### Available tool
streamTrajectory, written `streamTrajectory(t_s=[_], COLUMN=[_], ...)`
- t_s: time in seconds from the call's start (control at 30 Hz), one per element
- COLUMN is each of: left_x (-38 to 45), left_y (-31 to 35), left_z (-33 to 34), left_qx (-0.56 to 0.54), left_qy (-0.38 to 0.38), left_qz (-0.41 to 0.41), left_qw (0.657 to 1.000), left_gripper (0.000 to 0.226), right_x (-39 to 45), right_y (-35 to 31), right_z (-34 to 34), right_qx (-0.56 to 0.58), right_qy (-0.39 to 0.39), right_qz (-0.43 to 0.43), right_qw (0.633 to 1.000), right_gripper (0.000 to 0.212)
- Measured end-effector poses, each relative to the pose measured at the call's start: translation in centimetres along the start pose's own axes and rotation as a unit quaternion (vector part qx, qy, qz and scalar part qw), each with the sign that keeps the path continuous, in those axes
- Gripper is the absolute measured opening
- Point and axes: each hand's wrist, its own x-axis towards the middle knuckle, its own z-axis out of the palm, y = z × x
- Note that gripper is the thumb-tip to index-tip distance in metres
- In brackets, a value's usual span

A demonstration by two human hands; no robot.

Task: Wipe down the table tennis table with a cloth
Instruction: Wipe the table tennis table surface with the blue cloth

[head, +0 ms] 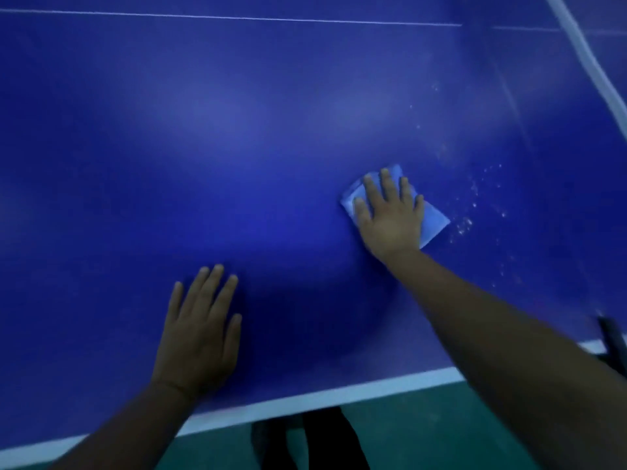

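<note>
The blue table tennis table (237, 137) fills most of the view. A folded light-blue cloth (432, 222) lies flat on it at the right of centre. My right hand (390, 215) presses down on the cloth with straight, spread fingers and covers most of it. My left hand (200, 334) rests flat on the bare table near the front edge, fingers straight, holding nothing. White specks and droplets (475, 205) are scattered on the surface just right of the cloth.
The white edge line (305, 401) marks the table's near side, with green floor (424, 429) below. The net's white band (590, 69) runs along the upper right. A thin white centre line (237, 18) crosses the far side. A dark object (610, 337) sits at the right edge.
</note>
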Motion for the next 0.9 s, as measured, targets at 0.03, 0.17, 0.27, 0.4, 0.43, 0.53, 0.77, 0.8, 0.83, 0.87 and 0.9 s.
streamTrajectory(t_s=[0.03, 0.17, 0.27, 0.4, 0.43, 0.53, 0.77, 0.8, 0.83, 0.87, 0.9], left_x=[-1.5, -4.2, -4.2, -4.2, -4.2, -4.3, -4.4, -4.4, -4.3, -4.3, -4.3], left_y=[0.1, 0.1, 0.2, 0.2, 0.1, -0.3, -0.3, -0.3, -0.2, -0.1, 0.0], left_z=[0.3, 1.0, 1.2, 1.4, 1.4, 1.6, 1.7, 1.7, 1.6, 1.6, 1.6], left_qx=[0.001, 0.007, 0.006, 0.002, -0.001, -0.01, -0.007, -0.006, -0.005, -0.004, -0.003], left_qy=[-0.011, -0.049, -0.054, -0.055, -0.056, -0.058, -0.05, -0.051, -0.051, -0.052, -0.052], left_qz=[0.006, 0.007, 0.014, 0.015, 0.012, 0.005, 0.01, 0.009, 0.008, 0.008, 0.011], left_qw=[1.0, 0.999, 0.998, 0.998, 0.998, 0.998, 0.999, 0.999, 0.999, 0.999, 0.999], left_gripper=[0.059, 0.063, 0.061, 0.06, 0.061, 0.062, 0.062, 0.062, 0.063, 0.063, 0.063], right_x=[-2.7, -16.2, -18.4, -16.3, -15.0, -13.1, -20.6, -20.5, -20.0, -19.5, -18.7], right_y=[-1.1, -0.9, 4.5, 5.9, 4.5, -1.6, 3.5, 6.2, 8.4, 9.6, 9.7], right_z=[0.9, 2.7, 1.2, 0.5, 0.7, 1.8, 1.4, 0.5, -0.1, -0.4, -0.3], right_qx=[-0.006, -0.012, -0.029, -0.003, 0.015, 0.033, -0.035, -0.042, -0.041, -0.035, -0.027], right_qy=[0.005, -0.014, -0.017, -0.004, 0.004, -0.008, -0.022, -0.026, -0.034, -0.036, -0.027], right_qz=[-0.023, -0.177, -0.085, 0.158, 0.206, 0.153, 0.001, 0.064, 0.123, 0.171, 0.205], right_qw=[1.0, 0.984, 0.996, 0.988, 0.978, 0.988, 0.999, 0.997, 0.991, 0.984, 0.978], right_gripper=[0.057, 0.053, 0.056, 0.062, 0.062, 0.058, 0.059, 0.062, 0.065, 0.066, 0.066])
